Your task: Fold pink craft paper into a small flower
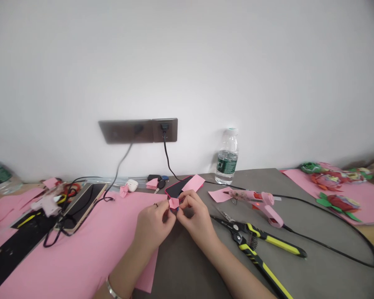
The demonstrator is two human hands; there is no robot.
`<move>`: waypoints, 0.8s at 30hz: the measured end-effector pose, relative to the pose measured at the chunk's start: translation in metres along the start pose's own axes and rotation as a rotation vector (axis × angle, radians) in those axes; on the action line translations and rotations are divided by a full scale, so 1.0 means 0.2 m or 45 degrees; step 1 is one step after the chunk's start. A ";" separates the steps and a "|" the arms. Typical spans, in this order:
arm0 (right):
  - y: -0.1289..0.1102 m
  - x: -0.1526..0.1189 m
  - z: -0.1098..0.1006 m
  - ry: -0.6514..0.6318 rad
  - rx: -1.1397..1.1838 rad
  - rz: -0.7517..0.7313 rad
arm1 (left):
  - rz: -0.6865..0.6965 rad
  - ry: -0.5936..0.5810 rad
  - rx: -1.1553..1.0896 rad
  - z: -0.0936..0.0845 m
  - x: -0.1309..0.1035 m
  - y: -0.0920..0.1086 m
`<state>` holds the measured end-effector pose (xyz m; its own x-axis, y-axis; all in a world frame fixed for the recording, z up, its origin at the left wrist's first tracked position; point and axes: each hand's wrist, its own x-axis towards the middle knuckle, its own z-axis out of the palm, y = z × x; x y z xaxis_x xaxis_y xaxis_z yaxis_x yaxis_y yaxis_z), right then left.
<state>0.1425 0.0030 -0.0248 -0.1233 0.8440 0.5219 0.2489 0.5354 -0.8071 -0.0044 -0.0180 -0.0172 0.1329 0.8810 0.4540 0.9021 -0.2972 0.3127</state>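
Between both hands is a small folded piece of pink paper (173, 203), with a bit of something dark blue under it. My left hand (154, 220) pinches it from the left, and my right hand (195, 211) pinches it from the right. The fingertips partly cover the lower side of the fold. Just behind the hands lies a dark phone (178, 187) with a red edge, and a pink paper slip (193, 182) rests across it. Under my left forearm spreads a large pink sheet (112, 241).
Right of my hands lie yellow-black pliers (252, 238) and a pink glue gun (255, 199) with its cable. A water bottle (227, 158) stands by the wall. Paper flowers (343, 203) sit far right. At left are another phone (84, 203), cables and a second glue gun (50, 202).
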 end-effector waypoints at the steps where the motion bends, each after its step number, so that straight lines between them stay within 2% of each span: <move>1: 0.00 0.00 0.00 0.010 -0.004 -0.011 | 0.014 0.019 0.016 0.00 0.00 0.00; 6: 0.00 -0.01 0.01 0.062 -0.001 -0.045 | 0.048 0.101 0.089 0.01 0.00 0.00; 11: 0.00 0.00 0.01 0.086 0.008 -0.030 | -0.002 0.082 0.053 0.01 -0.01 0.00; 15: 0.01 0.00 0.01 0.077 0.005 0.028 | -0.110 -0.032 -0.126 0.00 0.00 0.01; 19: 0.02 0.00 0.00 -0.019 -0.014 0.163 | -0.238 -0.160 -0.404 0.00 0.01 0.01; 24: 0.02 0.00 0.01 -0.061 -0.011 0.203 | -0.307 -0.200 -0.623 0.02 0.02 -0.01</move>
<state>0.1421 0.0055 -0.0287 -0.1271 0.9189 0.3735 0.2774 0.3944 -0.8761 -0.0045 -0.0133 -0.0191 0.0397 0.9782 0.2038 0.6238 -0.1836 0.7597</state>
